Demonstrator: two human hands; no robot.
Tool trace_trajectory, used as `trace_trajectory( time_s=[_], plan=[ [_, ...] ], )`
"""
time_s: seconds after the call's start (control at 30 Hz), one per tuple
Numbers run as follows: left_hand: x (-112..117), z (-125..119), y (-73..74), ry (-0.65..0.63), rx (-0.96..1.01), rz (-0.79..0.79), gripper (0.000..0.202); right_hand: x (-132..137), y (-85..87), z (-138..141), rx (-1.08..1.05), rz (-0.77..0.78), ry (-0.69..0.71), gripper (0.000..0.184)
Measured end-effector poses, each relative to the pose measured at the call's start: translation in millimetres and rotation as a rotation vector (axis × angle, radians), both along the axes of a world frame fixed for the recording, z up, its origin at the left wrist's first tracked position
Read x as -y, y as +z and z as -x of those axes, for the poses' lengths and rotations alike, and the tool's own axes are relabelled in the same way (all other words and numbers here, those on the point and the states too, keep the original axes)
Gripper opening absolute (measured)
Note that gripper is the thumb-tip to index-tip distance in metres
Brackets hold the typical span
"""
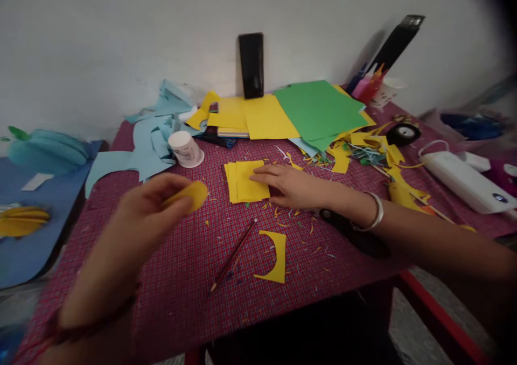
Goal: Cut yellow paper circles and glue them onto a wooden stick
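Observation:
My left hand point(147, 211) is closed on a yellow paper circle point(194, 195), held above the left part of the table. A small stack of yellow paper squares point(248, 184) lies at the middle, its sheets slightly out of line. My right hand point(288, 184) rests at the right edge of this stack, fingers stretched out over the top sheet. Nearer to me is a pencil point(234, 254), lying slantwise. Beside it lies a yellow paper offcut point(278, 257) with a curved cut-out. Under my right forearm a dark object point(359, 236) is partly hidden.
Along the wall are a leaning phone point(251, 66), green sheets point(319, 106), yellow sheets point(269, 117) and blue scraps point(151, 139). A paper cup point(186, 148) stands upside down at left. To the right are paper scraps point(398, 184) and a white device point(464, 179).

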State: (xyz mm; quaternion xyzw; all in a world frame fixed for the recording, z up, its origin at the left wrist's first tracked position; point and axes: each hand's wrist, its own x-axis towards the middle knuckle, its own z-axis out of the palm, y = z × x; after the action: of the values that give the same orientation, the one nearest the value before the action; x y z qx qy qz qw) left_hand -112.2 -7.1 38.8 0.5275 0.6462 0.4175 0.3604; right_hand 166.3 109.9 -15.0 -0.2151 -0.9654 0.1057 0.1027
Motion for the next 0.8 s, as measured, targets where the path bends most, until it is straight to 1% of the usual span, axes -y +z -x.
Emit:
trace_trajectory(
  time_s=[0.03,0.07,0.13,0.2,0.23,0.3,0.33,0.4,0.43,0.5,0.57,0.63,0.67,0.73,0.8],
  plan=[
    [-9.9,-17.0,-4.1,-0.105,-0.010,-0.009,0.014,-3.2,-6.5,2.4,0.001,0.004,0.004,0.050],
    [-19.5,-30.7,-10.4,-0.161,-0.012,0.000,0.011,-5.7,-12.4,4.0,-0.012,0.009,0.007,0.041],
    [-34.7,-47.5,-27.1,-0.203,-0.002,0.030,0.012,-9.5,-21.0,6.1,-0.069,0.030,0.012,0.028],
    [-42.1,-52.4,-44.3,-0.204,0.008,0.042,0.012,-12.6,-24.7,8.1,-0.156,0.087,-0.005,0.024],
    [-43.0,-51.9,-51.6,-0.200,0.014,0.051,0.010,-14.3,-24.3,9.3,-0.213,0.131,-0.038,0.023],
    [-41.6,-48.3,-62.1,-0.195,0.049,0.081,0.010,-17.8,-18.8,11.6,-0.350,0.272,-0.163,0.019],
    [-40.2,-46.1,-65.2,-0.197,0.071,0.103,0.012,-19.5,-13.8,12.2,-0.435,0.380,-0.249,0.017],
    [-37.9,-42.3,-66.7,-0.181,0.119,0.130,0.017,-21.5,-1.0,11.3,-0.649,0.653,-0.429,0.009],
    [-37.0,-41.0,-65.1,-0.156,0.144,0.126,0.018,-21.3,6.1,9.6,-0.761,0.802,-0.493,0.005],
    [-34.9,-40.1,-57.0,-0.071,0.204,0.073,0.019,-17.4,19.9,3.8,-0.951,1.057,-0.548,0.007],
    [-30.3,-42.7,-43.0,0.005,0.276,-0.028,0.018,-8.5,31.4,-3.9,-1.048,1.211,-0.551,0.011],
    [-21.8,-50.4,-25.7,0.014,0.323,-0.124,0.016,4.6,40.0,-11.3,-1.070,1.288,-0.548,0.013],
    [-15.9,-56.4,-17.2,-0.012,0.337,-0.153,0.015,12.1,43.5,-14.6,-1.074,1.305,-0.543,0.013],
    [-1.5,-72.2,-3.4,-0.105,0.328,-0.161,0.016,28.3,49.9,-19.7,-1.081,1.310,-0.508,0.012],
    [15.2,-90.7,3.7,-0.205,0.246,-0.166,0.016,45.1,56.0,-23.6,-1.093,1.283,-0.455,0.011]
  ],
)
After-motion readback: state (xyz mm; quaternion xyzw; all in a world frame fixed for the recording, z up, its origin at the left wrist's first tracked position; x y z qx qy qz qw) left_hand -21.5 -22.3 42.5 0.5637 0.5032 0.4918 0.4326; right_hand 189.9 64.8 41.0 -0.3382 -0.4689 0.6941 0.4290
